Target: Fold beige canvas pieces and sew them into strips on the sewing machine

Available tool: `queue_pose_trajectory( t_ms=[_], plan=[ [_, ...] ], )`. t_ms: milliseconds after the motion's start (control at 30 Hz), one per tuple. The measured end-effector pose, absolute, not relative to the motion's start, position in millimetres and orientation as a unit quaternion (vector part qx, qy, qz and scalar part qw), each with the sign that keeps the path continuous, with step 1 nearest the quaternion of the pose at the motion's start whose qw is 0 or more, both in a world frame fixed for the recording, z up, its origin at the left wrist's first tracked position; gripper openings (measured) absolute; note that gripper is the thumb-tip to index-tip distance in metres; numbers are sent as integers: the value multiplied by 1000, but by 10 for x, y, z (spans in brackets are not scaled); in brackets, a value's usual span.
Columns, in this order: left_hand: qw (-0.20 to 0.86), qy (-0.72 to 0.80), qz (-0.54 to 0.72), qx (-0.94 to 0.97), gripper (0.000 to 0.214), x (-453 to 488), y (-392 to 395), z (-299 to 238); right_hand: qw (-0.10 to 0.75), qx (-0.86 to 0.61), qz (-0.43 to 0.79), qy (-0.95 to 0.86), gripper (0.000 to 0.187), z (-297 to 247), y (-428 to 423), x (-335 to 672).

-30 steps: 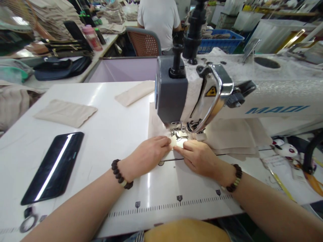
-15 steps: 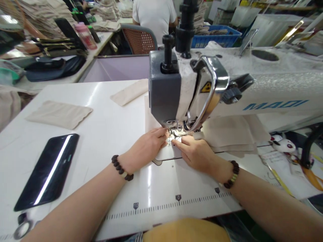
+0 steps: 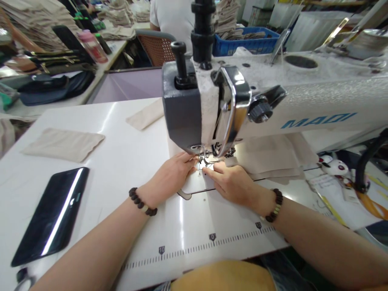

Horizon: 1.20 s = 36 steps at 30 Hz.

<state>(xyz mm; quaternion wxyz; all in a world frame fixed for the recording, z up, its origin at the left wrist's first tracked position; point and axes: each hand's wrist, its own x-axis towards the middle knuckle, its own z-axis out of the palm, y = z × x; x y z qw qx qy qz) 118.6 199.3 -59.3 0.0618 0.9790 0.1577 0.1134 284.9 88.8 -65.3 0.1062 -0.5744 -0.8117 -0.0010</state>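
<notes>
A white and grey sewing machine (image 3: 218, 105) stands on the white table (image 3: 130, 153). Beige cloth (image 3: 273, 155) lies under its arm and spreads to the right. My left hand (image 3: 172, 173) rests on the near edge of the cloth, fingers closed together and pressed down just left of the presser foot (image 3: 206, 157). My right hand (image 3: 230, 180) lies just right of the foot, its fingers pressed together on the same cloth. The fingertips of both hands nearly meet under the needle. Each wrist wears a dark bead bracelet.
A black phone (image 3: 51, 214) lies at the left of the table, with a beige cloth piece (image 3: 63, 143) behind it and another (image 3: 145, 115) near the machine. A ruler scale (image 3: 206, 240) runs along the front edge. A person in white sits on a chair (image 3: 154, 46) ahead. Scissors and clutter (image 3: 333, 169) lie at right.
Both hands have slid forward with the cloth, closer under the presser foot. The view has moved in toward the machine head.
</notes>
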Motion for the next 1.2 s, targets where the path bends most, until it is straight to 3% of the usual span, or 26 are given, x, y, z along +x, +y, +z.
queue_pose_trajectory(
  t_ms=[467, 733, 1200],
  plan=[
    [94, 97, 12, 991, 19, 1030, 1493, -399, 175, -462, 29, -869, 25, -616, 823, 2994],
    [109, 62, 1, 992, 21, 1021, 1475, -371, 151, -396, 50, -904, 28, -591, 767, 3016],
    [85, 83, 30, 992, 27, 1061, 1608, -420, 144, -486, 22, -861, 21, -617, 812, 2934]
  ],
)
